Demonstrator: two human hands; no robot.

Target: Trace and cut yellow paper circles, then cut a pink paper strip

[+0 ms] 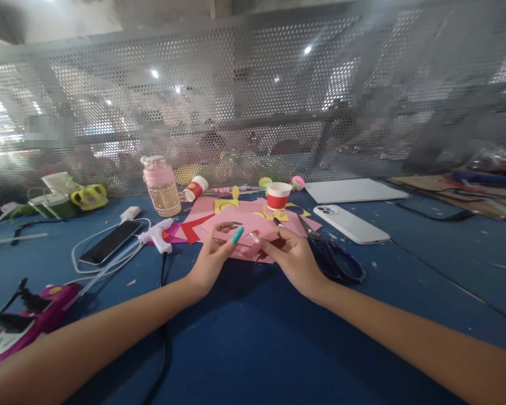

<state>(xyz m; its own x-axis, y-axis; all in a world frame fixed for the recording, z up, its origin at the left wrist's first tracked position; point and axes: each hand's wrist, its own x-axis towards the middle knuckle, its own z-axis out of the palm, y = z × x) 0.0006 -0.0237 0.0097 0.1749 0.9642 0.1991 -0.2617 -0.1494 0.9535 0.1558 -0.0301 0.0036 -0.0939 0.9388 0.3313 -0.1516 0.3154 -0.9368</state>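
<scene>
Over the near edge of a pile of pink paper sheets (231, 216), my left hand (213, 256) and my right hand (297, 259) face each other. Between them is a piece of pink paper (247, 241), held at its two sides and looking bent or curled. My left thumb, with a long teal nail, presses on its left part. The right thumb and fingers pinch the other end. The fingers behind the paper are partly hidden. Dark-handled scissors (337, 259) lie just beside my right hand. A red and white paper cup (278, 196) stands upright behind the hands.
A white glue gun (157, 236), a black phone (112, 242) and a pink bottle (162, 188) are at left. Nearer is a purple power strip (54, 301). A white phone (349, 224) and white board (356, 191) lie right. Another cup (195, 188) is tipped over.
</scene>
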